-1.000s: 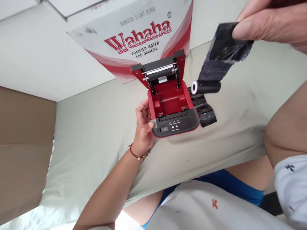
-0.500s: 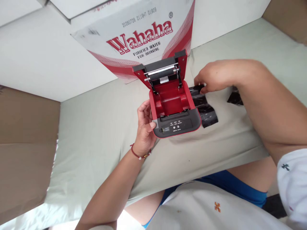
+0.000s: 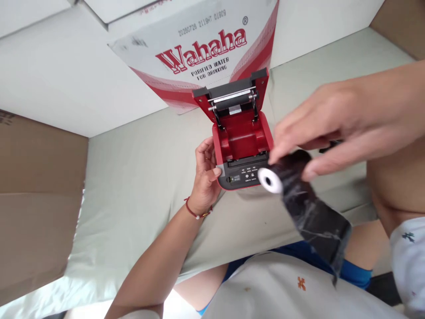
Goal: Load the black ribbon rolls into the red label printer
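A small red and black label printer (image 3: 244, 141) stands on the cloth with its lid (image 3: 232, 95) raised. Its red paper bay is bare inside. My left hand (image 3: 206, 173) grips the printer's left side, thumb on the front corner. Over the front right of the printer, my right hand (image 3: 318, 128) pinches a paper roll (image 3: 270, 180) between thumb and fingers. The roll's white end, with a dark core hole, faces left. A loose black strip with pale marbling trails from it down to the right. The hand is slightly blurred.
A white and red Wahaha water carton (image 3: 206, 53) stands right behind the printer. White boxes (image 3: 59, 75) line the back. A brown cardboard box (image 3: 40, 199) is at the left, and another brown box (image 3: 398, 26) at the far right. Pale green cloth (image 3: 139, 168) covers the table.
My right hand has picked up the black roll from the cloth right of the printer and brought it up over the printer's front right. The left hand keeps its hold.
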